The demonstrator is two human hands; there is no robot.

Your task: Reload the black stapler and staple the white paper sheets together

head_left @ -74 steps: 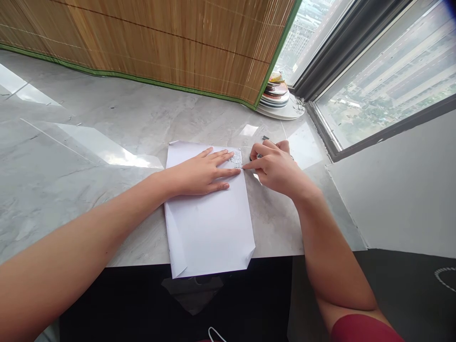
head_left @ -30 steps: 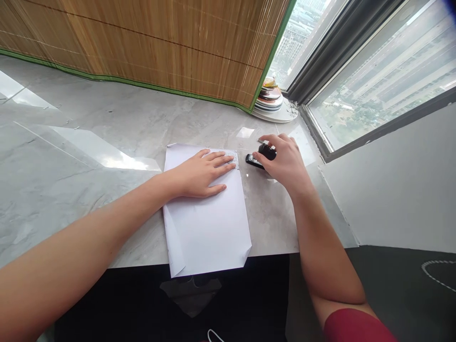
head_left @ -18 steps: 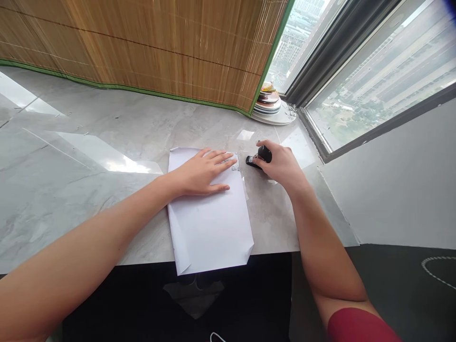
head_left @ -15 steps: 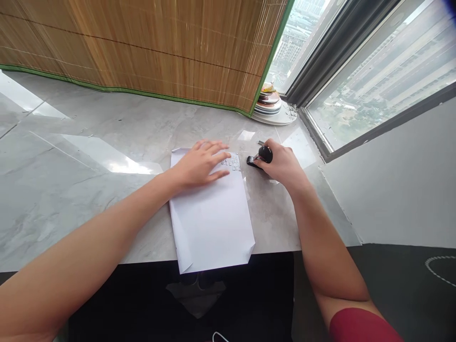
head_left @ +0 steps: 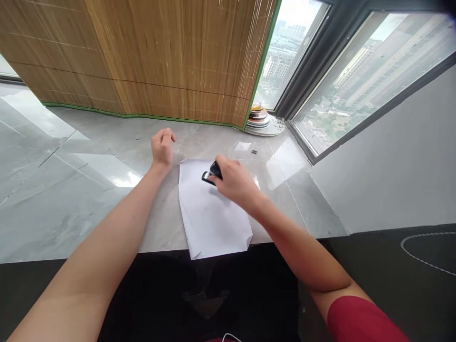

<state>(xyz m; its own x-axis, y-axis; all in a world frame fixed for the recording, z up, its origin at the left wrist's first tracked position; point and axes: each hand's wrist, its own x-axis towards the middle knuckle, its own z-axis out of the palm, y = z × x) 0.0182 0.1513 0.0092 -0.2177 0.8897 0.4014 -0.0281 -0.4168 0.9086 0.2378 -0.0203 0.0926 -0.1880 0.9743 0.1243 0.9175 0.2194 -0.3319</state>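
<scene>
- One black stapler [head_left: 215, 170], clamped in the right hand [head_left: 235, 178], fingers wrapped over it. Held over the upper half of the white paper [head_left: 221, 223], front end toward the paper's left edge.
- Contact between stapler and paper: cannot tell. Faint shadow on the paper below the hand.
- Left hand [head_left: 163, 145] off the paper, just outside its upper left corner. Fingers curled together; no held thing shows.
- White paper lies on the grey counter [head_left: 39, 204], near end overhanging. Lower corners creased or folded; that part looks done.
- Progress, my reading: stapler taken up and over the paper, done; setting it down, not yet. Paper's upper right is hidden by the right hand, so any staples there can't be counted. How much is left stays unclear.
- Small dark piece [head_left: 254, 152] on the counter, past the paper's upper right corner; too small to name.
- Farther past that corner, stacked plates [head_left: 259, 122]. Beyond the paper's top edge, bamboo blind [head_left: 160, 57].
</scene>
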